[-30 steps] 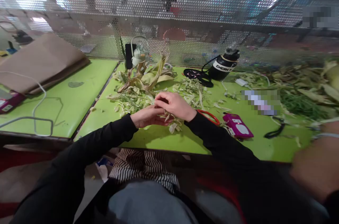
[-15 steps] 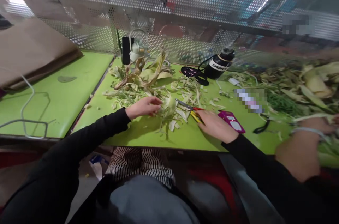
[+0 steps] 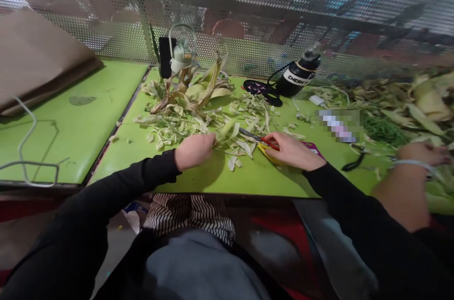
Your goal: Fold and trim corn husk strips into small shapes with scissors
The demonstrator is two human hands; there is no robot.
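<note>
My left hand (image 3: 195,150) is closed in a pinch on one end of a pale green corn husk (image 3: 229,131), just above the front part of the table. To its right, my right hand (image 3: 293,150) grips a pair of scissors (image 3: 250,135) by the red and yellow handles. The metal blades point left, towards the husk, and it is hard to tell whether they touch it. Cut husk scraps (image 3: 173,127) lie around and behind both hands. A larger heap of curled husks (image 3: 202,90) sits further back.
On the green table (image 3: 198,182) stand a pale green bottle (image 3: 182,56), a dark phone (image 3: 165,57) and a black bottle (image 3: 298,75) beside a black disc (image 3: 262,92). A purple case (image 3: 312,147) lies behind my right hand. Another person's hand (image 3: 420,153) is near husks at right.
My left hand's fingers have closed on the husk, which is now lifted and stretched to the right. My right hand has raised the scissors slightly, with its fingers now in the handles.
</note>
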